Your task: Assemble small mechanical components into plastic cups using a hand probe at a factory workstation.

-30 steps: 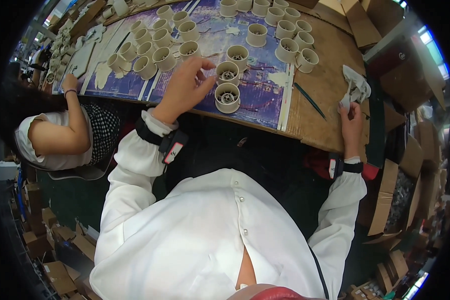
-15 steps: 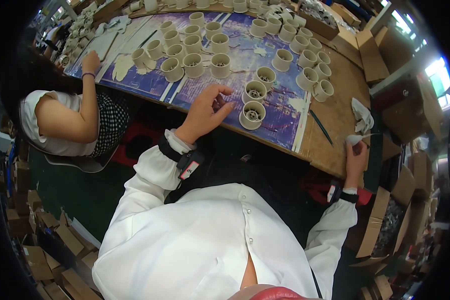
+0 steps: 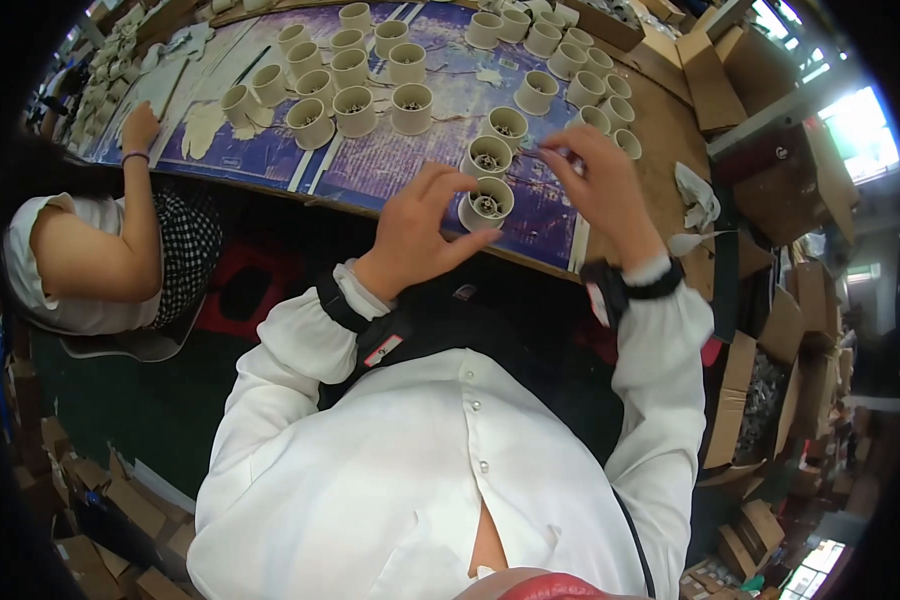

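Beside the nearest cream cup-shaped piece [image 3: 486, 204], my left hand [image 3: 415, 225] is open, thumb and fingers spread about its left side. Contact with the cup is unclear. Thin parts and wires show inside this cup. A second cup [image 3: 488, 158] and a third cup [image 3: 505, 126] stand in line behind it. My right hand [image 3: 605, 185] is over the table to their right, with thumb and fingertips drawn together beside thin wires from the cups. Anything in that pinch is too small and blurred to make out.
More cream cups stand in a left group [image 3: 355, 111] and a right group [image 3: 536, 92] on the purple printed board [image 3: 365, 175]. A white crumpled cloth [image 3: 697, 197] and a white pointed piece [image 3: 685, 243] lie at right. A co-worker's arm [image 3: 105, 255] is at left.
My right hand has left the white pointed piece at the right edge and come over to the cups. My left hand has opened its fingers toward the nearest cup. The view has shifted slightly.
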A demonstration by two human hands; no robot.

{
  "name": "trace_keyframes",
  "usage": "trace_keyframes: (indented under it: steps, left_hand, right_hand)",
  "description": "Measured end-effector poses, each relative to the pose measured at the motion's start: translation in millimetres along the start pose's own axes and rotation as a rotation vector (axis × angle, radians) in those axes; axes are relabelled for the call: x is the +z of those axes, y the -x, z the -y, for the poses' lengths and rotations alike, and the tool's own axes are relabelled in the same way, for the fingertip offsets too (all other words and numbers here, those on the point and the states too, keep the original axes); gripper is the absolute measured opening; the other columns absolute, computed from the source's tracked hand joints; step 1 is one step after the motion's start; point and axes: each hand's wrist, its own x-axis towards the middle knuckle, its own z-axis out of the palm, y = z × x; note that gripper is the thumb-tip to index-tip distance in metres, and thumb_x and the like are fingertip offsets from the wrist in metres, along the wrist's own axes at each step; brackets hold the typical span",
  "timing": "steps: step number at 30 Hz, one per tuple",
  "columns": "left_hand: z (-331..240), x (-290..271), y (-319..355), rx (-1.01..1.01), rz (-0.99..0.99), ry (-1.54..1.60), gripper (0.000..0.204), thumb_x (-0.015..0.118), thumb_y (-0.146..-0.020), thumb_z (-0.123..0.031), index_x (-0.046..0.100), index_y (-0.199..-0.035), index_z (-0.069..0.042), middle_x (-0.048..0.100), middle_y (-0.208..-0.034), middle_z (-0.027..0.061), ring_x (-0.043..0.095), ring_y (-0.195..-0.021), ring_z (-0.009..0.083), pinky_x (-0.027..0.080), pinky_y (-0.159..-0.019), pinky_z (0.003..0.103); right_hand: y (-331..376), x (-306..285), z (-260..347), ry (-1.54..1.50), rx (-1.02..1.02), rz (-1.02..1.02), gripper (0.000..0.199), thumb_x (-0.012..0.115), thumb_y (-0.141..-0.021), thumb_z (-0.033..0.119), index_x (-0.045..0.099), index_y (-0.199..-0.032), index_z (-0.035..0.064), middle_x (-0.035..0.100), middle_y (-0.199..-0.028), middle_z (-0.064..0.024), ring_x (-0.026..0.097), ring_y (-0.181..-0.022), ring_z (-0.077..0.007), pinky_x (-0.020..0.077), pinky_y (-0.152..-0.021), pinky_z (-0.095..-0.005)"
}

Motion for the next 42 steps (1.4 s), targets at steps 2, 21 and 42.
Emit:
trace_keyframes:
  steps: [2,21,42]
  left_hand:
    - [2.4,5.4,-0.5,0.045,0.042,-0.010,0.027,0.076,-0.078,-0.014,0.062,-0.099,-0.007,0.057,-0.090,0.0075,0.057,-0.069,0.0217,0.047,-0.061,0.032]
    - [28.8,-35.4,3.1,0.176,0.256,-0.145,0.016,0.072,-0.077,-0.013,0.060,-0.086,-0.010,0.056,-0.081,0.0061,0.059,-0.073,0.0274,0.048,-0.060,0.037]
    - [100.9,-162.1,5.7,-0.081,0.090,-0.427,0.010,0.070,-0.079,-0.011,0.064,-0.087,-0.008,0.056,-0.083,0.0084,0.059,-0.077,0.0298,0.048,-0.064,0.038]
  right_hand:
    - [-22.0,15.7,-11.7,0.084,-0.010,0.041,0.015,0.070,-0.084,0.015,0.069,-0.097,0.0067,0.065,-0.090,-0.0081,0.061,-0.075,-0.0214,0.0476,-0.066,-0.0319]
    - [-74.4,63.8,-8.8,0.330,-0.013,0.354,0.020,0.068,-0.079,0.026,0.071,-0.079,0.0062,0.065,-0.076,-0.0163,0.064,-0.074,-0.0365,0.0494,-0.065,-0.0469]
    - [-150.7,147.3,13.7,0.431,-0.121,0.254,0.021,0.065,-0.082,0.025,0.070,-0.076,0.0057,0.066,-0.080,-0.0163,0.066,-0.078,-0.0357,0.0519,-0.069,-0.0469]
